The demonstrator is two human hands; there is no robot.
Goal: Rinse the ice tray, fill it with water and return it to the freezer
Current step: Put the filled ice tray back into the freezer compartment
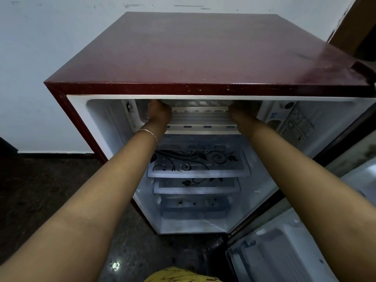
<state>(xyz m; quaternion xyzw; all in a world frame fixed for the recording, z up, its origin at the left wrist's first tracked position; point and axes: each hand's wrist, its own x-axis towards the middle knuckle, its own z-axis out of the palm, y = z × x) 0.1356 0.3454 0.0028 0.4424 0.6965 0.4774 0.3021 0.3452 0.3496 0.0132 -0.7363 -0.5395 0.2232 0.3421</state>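
I have both bare arms stretched up into the open maroon fridge [203, 53]. Below my fingers lie the patterned glass shelves [198, 165]. My left hand [159, 112] and right hand [241, 113] grip the two ends of the white ice tray [200, 110], which sits between them at the freezer compartment [203, 102] mouth, fingertips hidden inside.

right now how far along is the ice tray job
Hard to tell early or late. Done: the fridge door is open. In hand: the left hand and right hand are inside the freezer compartment at the top, each at one end of a white ice tray. Whether the tray holds water, and whether it is going in or coming out, cannot be seen. Left at least: closing the door.
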